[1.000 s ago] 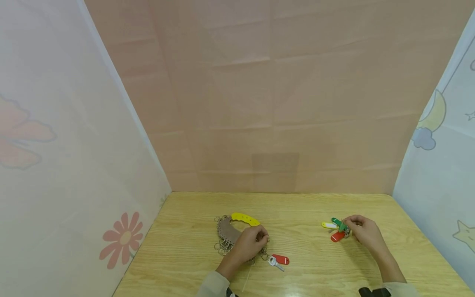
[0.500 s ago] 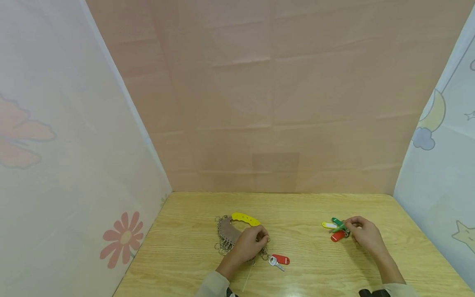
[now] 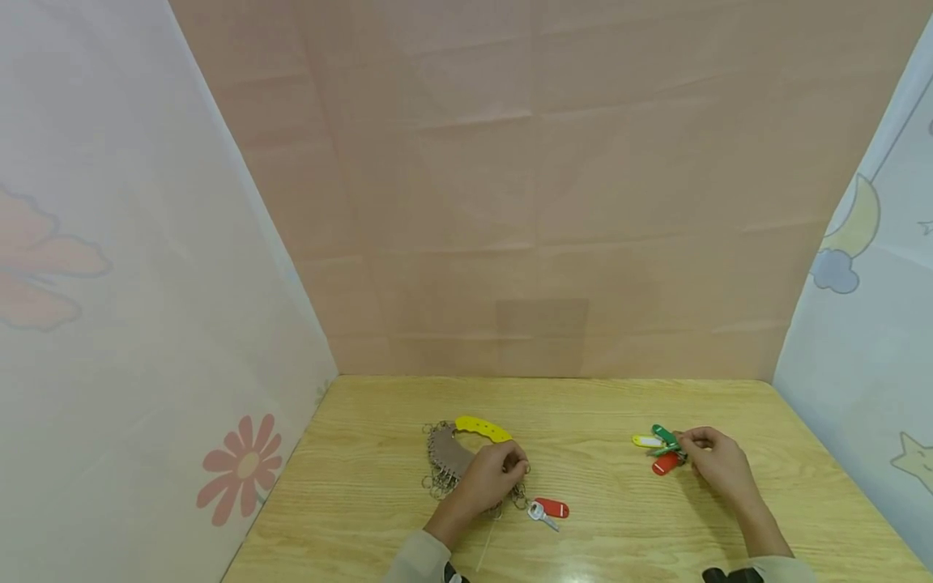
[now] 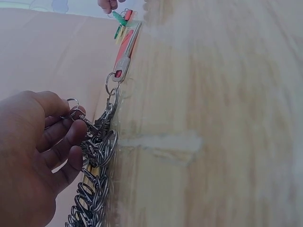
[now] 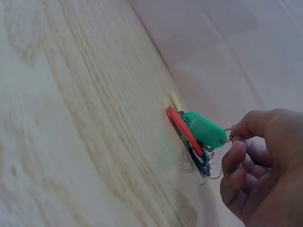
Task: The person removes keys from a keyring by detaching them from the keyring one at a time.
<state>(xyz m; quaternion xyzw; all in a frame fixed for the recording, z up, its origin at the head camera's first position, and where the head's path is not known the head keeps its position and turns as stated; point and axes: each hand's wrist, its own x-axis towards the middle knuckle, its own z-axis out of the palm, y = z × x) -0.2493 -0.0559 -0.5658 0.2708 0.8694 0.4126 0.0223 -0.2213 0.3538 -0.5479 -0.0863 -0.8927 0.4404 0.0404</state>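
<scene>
My left hand (image 3: pixel 487 479) is over a brown, crescent-shaped holder (image 3: pixel 452 457) with a yellow grip (image 3: pixel 483 428) and many metal rings along its edge. In the left wrist view, its thumb and forefinger pinch a small split ring (image 4: pixel 73 102), with a clasp hanging below. A silver key (image 3: pixel 544 517) and a red key tag (image 3: pixel 552 508) lie beside the holder, linked to one of its rings. My right hand (image 3: pixel 720 463) pinches the ring of a green key tag (image 5: pixel 204 130), held tilted over a little pile with a red tag (image 5: pixel 183 130) and a yellow tag (image 3: pixel 646 441).
A light wood table (image 3: pixel 583 470) carries everything. A pinkish-brown sheet (image 3: pixel 452 202) stands behind it, with pale printed walls at left (image 3: pixel 146 283) and right (image 3: pixel 860 348). A thin pale strip (image 3: pixel 484 546) lies near the left forearm.
The green tag in my right hand has turned and tilted slightly over the pile; the right hand has dipped a little. My left hand and the holder stay as they were.
</scene>
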